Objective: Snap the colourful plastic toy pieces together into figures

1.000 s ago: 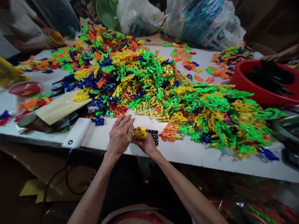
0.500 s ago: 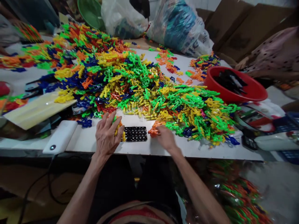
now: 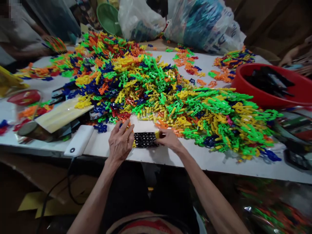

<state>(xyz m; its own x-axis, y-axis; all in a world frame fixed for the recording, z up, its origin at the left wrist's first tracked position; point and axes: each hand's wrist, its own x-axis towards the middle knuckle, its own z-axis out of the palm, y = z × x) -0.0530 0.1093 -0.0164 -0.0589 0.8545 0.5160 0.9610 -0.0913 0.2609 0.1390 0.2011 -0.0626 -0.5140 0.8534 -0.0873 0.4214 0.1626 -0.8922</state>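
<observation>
A small black tray with rows of holes (image 3: 145, 139) lies near the table's front edge. My left hand (image 3: 121, 140) is curled over its left end and holds it; small yellow and orange plastic pieces show beside those fingers. At the tray's right end, my right hand (image 3: 170, 140) is closed in a pinch with a yellow plastic piece (image 3: 157, 134) at its fingertips. The fingers partly hide that piece. Just behind both hands rises a big pile of green, yellow, blue and orange plastic pieces (image 3: 156, 81).
To the left are a white power bank (image 3: 79, 140) with a cable and a yellow card (image 3: 62, 115). A red basin (image 3: 264, 96) with black items stands at the right. Plastic bags (image 3: 207, 26) stand behind the pile. Another person's hand (image 3: 52, 44) holds colourful pieces at the far left.
My right hand has moved from orange pieces on the table to the tray's right end, with a yellow piece in its fingers. My left hand stays at the tray. The view has shifted.
</observation>
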